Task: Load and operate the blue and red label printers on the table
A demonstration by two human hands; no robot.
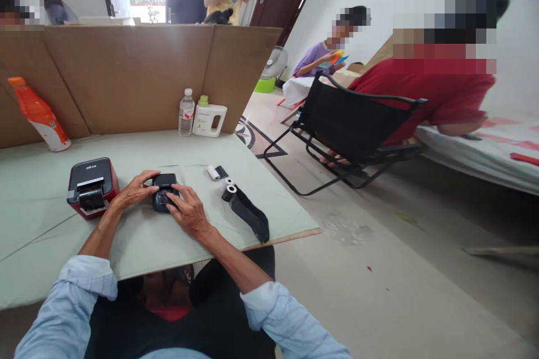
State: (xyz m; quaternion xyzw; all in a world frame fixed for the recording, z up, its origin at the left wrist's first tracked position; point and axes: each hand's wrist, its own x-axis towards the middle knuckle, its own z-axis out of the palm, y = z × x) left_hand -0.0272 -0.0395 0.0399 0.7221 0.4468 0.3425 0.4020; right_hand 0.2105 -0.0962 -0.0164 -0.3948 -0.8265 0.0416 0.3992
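A small black device point(163, 199) lies on the pale green tabletop, its flat upper piece point(165, 180) looking like a raised lid. My left hand point(137, 189) holds it from the left, thumb and forefinger at the edge of the upper piece. From the right, my right hand point(191, 212) grips it, one finger near the upper piece and others on the lower part. What the fingertips press is too small to make out. Left of my left hand stands a red and black printer-like machine point(93, 185). Small white rolls point(213, 173) and a long black strip point(249, 214) lie to the right.
A cardboard screen point(138, 78) stands along the table's back. Before it are an orange bottle point(40, 115), a water bottle point(186, 113) and a white jug point(210, 120). Right of the table, a person in red point(421, 95) sits in a black folding chair point(357, 115); other people are farther back.
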